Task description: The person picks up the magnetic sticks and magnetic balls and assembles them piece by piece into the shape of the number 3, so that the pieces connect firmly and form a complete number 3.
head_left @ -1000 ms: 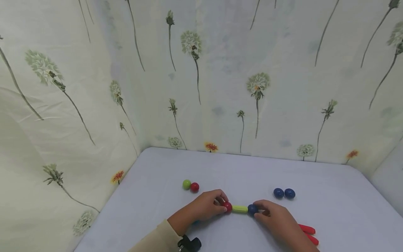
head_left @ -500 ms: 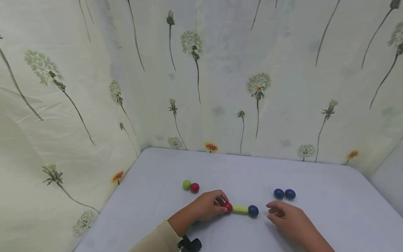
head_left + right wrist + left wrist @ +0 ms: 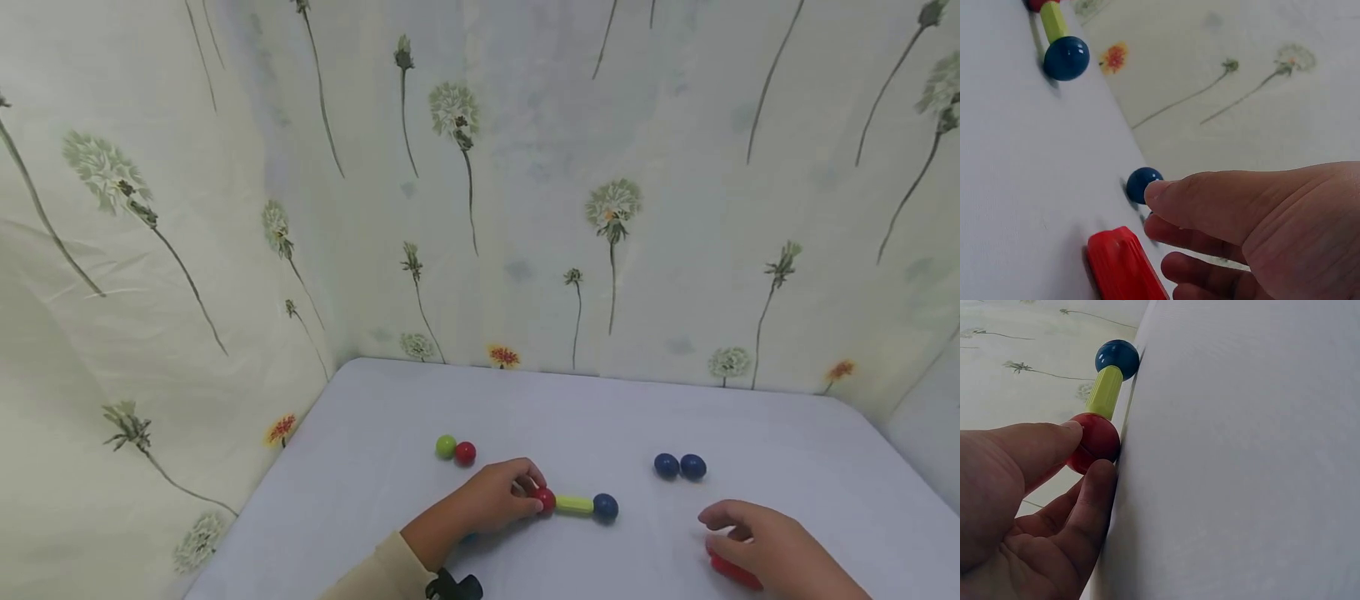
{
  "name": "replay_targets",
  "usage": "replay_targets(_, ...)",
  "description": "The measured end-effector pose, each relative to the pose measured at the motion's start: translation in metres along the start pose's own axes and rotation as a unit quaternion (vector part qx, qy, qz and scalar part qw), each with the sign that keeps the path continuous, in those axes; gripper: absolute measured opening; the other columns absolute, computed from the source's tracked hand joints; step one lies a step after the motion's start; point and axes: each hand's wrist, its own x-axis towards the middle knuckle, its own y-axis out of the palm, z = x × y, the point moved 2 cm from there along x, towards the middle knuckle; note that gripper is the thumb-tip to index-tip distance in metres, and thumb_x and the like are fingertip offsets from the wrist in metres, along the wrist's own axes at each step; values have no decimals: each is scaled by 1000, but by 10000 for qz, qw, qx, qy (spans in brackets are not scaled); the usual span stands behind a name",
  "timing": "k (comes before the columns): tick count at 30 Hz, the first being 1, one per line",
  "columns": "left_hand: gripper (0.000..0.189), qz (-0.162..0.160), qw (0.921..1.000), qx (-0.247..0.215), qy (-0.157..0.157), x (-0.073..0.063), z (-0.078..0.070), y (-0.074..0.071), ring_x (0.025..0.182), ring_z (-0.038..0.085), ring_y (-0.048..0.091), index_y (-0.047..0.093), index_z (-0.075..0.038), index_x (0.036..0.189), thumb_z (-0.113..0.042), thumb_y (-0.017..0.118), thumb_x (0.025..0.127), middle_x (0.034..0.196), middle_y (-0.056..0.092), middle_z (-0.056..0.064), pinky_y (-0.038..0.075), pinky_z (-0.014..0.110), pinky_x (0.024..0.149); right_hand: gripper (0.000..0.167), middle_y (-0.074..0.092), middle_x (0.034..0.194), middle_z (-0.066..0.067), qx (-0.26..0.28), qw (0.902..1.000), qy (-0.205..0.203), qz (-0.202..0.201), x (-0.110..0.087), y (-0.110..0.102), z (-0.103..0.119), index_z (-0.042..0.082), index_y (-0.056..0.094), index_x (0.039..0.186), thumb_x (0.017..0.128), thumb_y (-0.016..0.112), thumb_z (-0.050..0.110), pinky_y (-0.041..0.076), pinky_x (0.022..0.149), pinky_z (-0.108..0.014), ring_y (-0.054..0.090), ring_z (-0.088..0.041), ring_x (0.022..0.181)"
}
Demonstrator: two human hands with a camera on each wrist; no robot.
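Note:
My left hand (image 3: 498, 497) pinches a red ball (image 3: 1095, 442) between thumb and fingers. A ribbed yellow-green rod (image 3: 574, 505) joins that ball to a dark blue ball (image 3: 605, 507) on its right, and the piece lies on the white table. Off to the right, my right hand (image 3: 772, 546) hovers over a red rod (image 3: 1124, 265); its fingers are loosely bent and do not hold the rod. In the head view this hand hides part of the red rod (image 3: 735, 572).
A green ball (image 3: 446, 447) and another red ball (image 3: 466, 453) sit together behind my left hand. Two blue balls (image 3: 680, 467) lie farther back on the right. Something blue (image 3: 469, 539) is mostly hidden under my left wrist. Flowered cloth hangs behind the white table (image 3: 570, 417).
My right hand has let go of the blue ball and moved right to the red rods. The left hand keeps its hold on the red ball, almost unmoved.

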Motion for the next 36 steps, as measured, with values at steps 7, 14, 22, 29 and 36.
replay_targets(7, 21, -33, 10000, -50, -43, 1, 0, -1, 90, 6, 62, 66, -31, 104, -20, 80, 94, 98, 67, -14, 58, 33, 86, 47, 72, 104, -3, -125, 9999, 109, 22, 2, -3, -32, 3, 70, 122, 91, 80, 37, 60, 80, -47, 65, -20, 90)
replay_targets(14, 20, -6, 10000, -39, -54, 1, 0, -1, 91, 6, 62, 66, -31, 104, -20, 80, 94, 99, 67, -14, 57, 33, 87, 45, 71, 103, -9, -40, 9998, 195, 82, 0, -1, -46, -4, 67, 122, 92, 80, 27, 61, 80, -48, 64, -22, 87)
replay_targets(22, 20, 0, 10000, -38, -6, 1, 2, 0, 91, 6, 62, 66, -32, 104, -21, 79, 95, 99, 67, -15, 58, 32, 87, 43, 72, 101, -10, -45, 9996, 288, -54, -2, -3, -45, -7, 67, 120, 94, 78, 25, 61, 81, -50, 62, -20, 84)
replay_targets(29, 20, 1, 10000, -39, -36, 0, 1, 0, 92, 6, 62, 66, -33, 104, -22, 79, 94, 100, 67, -15, 58, 33, 89, 51, 72, 97, -7, 14, 9991, 416, 9, 0, 0, -45, -9, 68, 120, 93, 79, 33, 60, 81, -49, 60, -21, 83)
replay_targets(36, 20, 20, 10000, -25, -59, 1, 0, 1, 91, 6, 62, 66, -32, 105, -22, 79, 94, 99, 67, -15, 58, 33, 88, 49, 71, 97, -5, 71, 9996, 289, 13, 1, 5, -48, -6, 70, 120, 93, 79, 33, 61, 81, -47, 59, -20, 82)
